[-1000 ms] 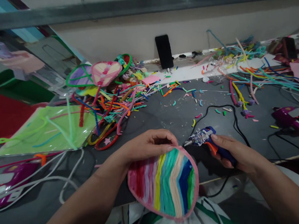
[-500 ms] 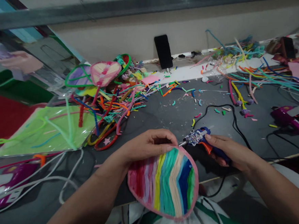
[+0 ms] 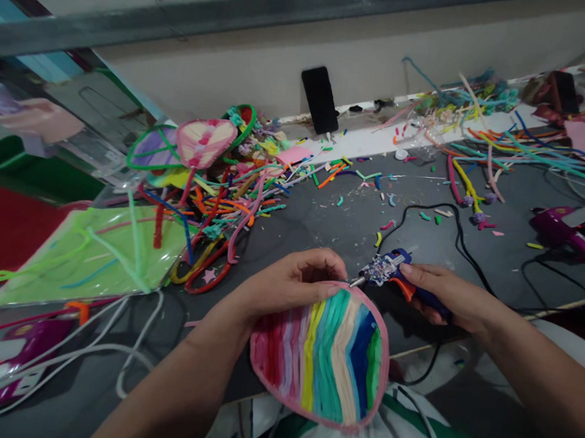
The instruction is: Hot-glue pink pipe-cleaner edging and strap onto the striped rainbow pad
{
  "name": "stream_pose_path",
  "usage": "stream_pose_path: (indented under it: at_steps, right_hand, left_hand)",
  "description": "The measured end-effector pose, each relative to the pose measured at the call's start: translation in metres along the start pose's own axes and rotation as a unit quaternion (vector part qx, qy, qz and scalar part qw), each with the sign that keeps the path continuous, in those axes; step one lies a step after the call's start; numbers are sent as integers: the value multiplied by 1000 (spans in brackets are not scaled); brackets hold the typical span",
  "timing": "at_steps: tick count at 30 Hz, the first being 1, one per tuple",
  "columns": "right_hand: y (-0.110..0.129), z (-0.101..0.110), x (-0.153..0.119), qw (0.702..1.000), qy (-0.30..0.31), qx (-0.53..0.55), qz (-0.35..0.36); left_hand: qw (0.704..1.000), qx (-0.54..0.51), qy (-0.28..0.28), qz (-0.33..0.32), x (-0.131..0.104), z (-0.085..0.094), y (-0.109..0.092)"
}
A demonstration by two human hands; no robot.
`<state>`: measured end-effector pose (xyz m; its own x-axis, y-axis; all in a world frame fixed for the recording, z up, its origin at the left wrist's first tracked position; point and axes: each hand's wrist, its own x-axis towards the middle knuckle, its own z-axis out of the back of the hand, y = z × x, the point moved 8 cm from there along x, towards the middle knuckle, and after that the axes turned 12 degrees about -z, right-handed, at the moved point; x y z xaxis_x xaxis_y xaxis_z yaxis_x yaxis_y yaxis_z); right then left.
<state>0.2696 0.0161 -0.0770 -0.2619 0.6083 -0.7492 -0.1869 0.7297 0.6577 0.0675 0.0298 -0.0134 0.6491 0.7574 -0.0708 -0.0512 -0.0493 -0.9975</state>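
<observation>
Our left hand (image 3: 293, 282) pinches the rim (image 3: 385, 359) of the striped panel (image 3: 325, 361), which extends below that grip. Our right hand (image 3: 440, 291) grasps the glue gun (image 3: 383, 268), whose length points left from there, nozzle (image 3: 359, 281) at the rim beside the nearer left hand; we cannot tell whether they touch.

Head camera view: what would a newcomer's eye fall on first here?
The rainbow-striped piece with a pink edge catches the eye first, at front centre in the left hand. To its right, the right hand holds a blue glue gun, its nozzle close to that edge. Behind, a black phone stands tilted.
</observation>
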Motion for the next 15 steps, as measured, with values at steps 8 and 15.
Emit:
stream_pose_path:
  at_steps: [8, 15]
  right_hand:
    - [2, -4, -1, 1000, 11, -7, 1]
    - [0, -5, -1, 1000, 17, -4, -5]
  left_hand:
    - [1000, 15, 1, 4, 1, 1, 0]
    - [1000, 17, 2, -1, 2, 1, 0]
